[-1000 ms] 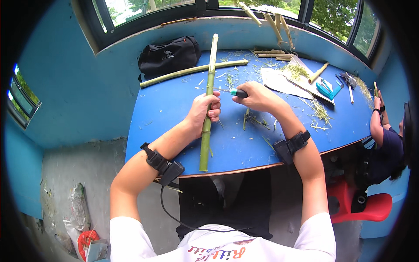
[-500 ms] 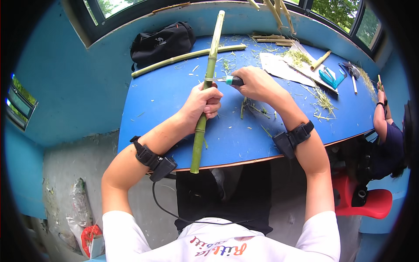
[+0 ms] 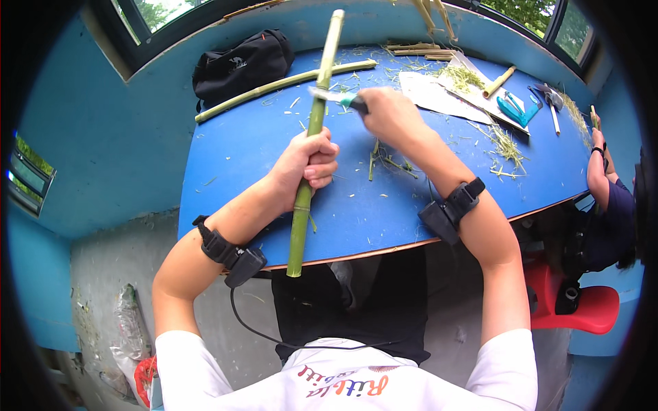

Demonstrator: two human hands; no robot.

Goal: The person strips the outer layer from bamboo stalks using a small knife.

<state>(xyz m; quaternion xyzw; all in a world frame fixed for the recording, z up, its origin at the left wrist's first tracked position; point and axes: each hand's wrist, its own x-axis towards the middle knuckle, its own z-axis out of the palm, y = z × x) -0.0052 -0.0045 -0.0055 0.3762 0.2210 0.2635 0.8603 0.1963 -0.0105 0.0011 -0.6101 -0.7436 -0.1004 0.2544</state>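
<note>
My left hand [image 3: 307,163] is wrapped round the middle of a green bamboo pole [image 3: 314,116], whose upper part is pale and scraped. The pole slants up and away from me, its lower end past the table's front edge. In my right hand [image 3: 391,115] is a knife [image 3: 348,100] with a green and black handle. Its blade lies across the pole, above my left hand, close to where the green skin meets the pale part.
Another bamboo pole [image 3: 284,85] lies on the blue table [image 3: 356,212] before a black bag [image 3: 243,65]. Shavings [image 3: 507,147], a board [image 3: 473,103], a teal tool [image 3: 519,109] and a hammer [image 3: 552,106] lie right. A co-worker [image 3: 606,198] sits beside a red stool [image 3: 582,312].
The knife has moved up along the pole, away from my left hand, with its blade still across the pole. My left hand keeps its grip.
</note>
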